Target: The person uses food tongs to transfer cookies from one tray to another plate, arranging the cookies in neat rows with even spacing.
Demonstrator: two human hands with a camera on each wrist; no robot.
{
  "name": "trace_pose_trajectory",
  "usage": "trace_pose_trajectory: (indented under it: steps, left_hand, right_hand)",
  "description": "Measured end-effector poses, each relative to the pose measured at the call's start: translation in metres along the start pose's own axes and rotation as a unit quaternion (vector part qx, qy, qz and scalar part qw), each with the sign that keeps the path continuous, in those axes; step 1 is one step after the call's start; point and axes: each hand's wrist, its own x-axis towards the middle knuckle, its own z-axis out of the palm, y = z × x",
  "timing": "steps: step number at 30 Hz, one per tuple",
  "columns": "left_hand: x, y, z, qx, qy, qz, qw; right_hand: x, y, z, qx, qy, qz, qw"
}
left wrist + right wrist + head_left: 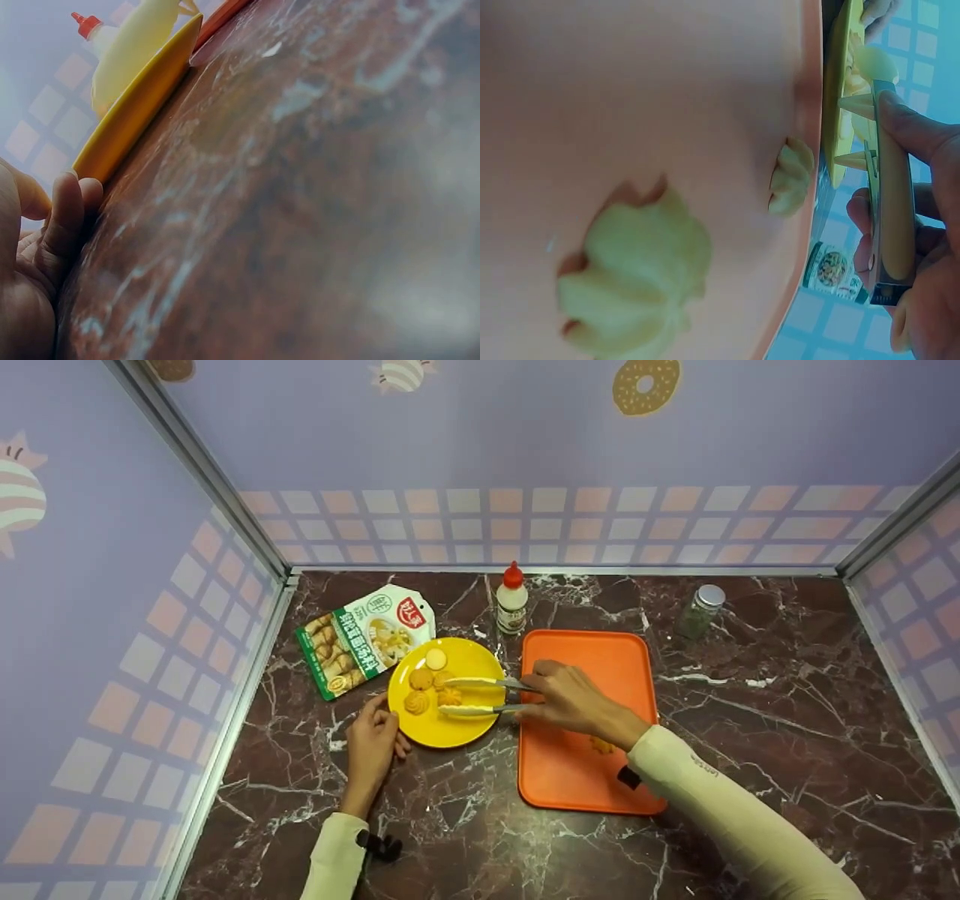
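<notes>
Head view: at centre, the right hand [564, 697] grasps tongs [480, 709], their parted tips either side of a piped cookie [450, 697] on the yellow plate [431, 730]; the left hand [371, 741] is at the plate's left rim. Left wrist view: its fingers meet the rim, lower left; whether they pinch cannot be told. Right wrist view: two flower-shaped cookies [641, 277] occupy the orange tray [720, 67], lower left and centre right.

Pale cream slvs [334, 859] w/ blk bits [386, 847] nr cuffs [346, 823], sml dk lettering [705, 766] on R slv [739, 810].
</notes>
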Motion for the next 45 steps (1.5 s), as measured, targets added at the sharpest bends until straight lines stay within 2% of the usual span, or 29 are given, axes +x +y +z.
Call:
trace_pose_trajectory:
  steps: [11, 16, 20, 24, 27, 34, 38, 45]
  left_hand:
    - [0.000, 0.001, 0.000, -0.003, 0.001, -0.005, 1.0000]
    - [-0.001, 0.001, 0.000, -0.012, -0.001, -0.005, 0.9999]
    - [-0.002, 0.009, 0.003, -0.006, 0.007, -0.017, 0.9998]
    - [-0.007, 0.027, 0.003, -0.011, 0.005, -0.018, 0.9998]
    - [-0.009, 0.034, 0.002, -0.015, 0.004, -0.012, 0.9998]
    - [-0.002, 0.009, 0.002, 0.006, 0.015, -0.020, 0.9997]
    - [-0.001, 0.006, 0.002, 0.002, 0.010, -0.022, 0.9997]
    - [-0.009, 0.031, 0.001, -0.018, -0.003, -0.010, 0.9998]
  right_hand:
    - [0.012, -0.006, 0.004, -0.002, -0.018, -0.001, 0.9998]
    - [0.012, -0.006, 0.005, -0.010, -0.013, -0.006, 0.9998]
    - [0.010, -0.005, 0.004, -0.012, -0.001, -0.012, 0.9999]
    - [0.005, -0.003, -0.001, -0.008, 0.007, -0.008, 0.9999]
    - [-0.001, -0.001, -0.005, -0.001, 0.008, 0.001, 1.0000]
    - [-0.014, 0.006, -0.015, -0.003, 0.013, 0.018, 0.9998]
    - [-0.024, 0.011, -0.021, 0.002, 0.022, 0.024, 0.9995]
    - [-0.042, 0.019, -0.031, 0.022, 0.024, 0.043, 0.9986]
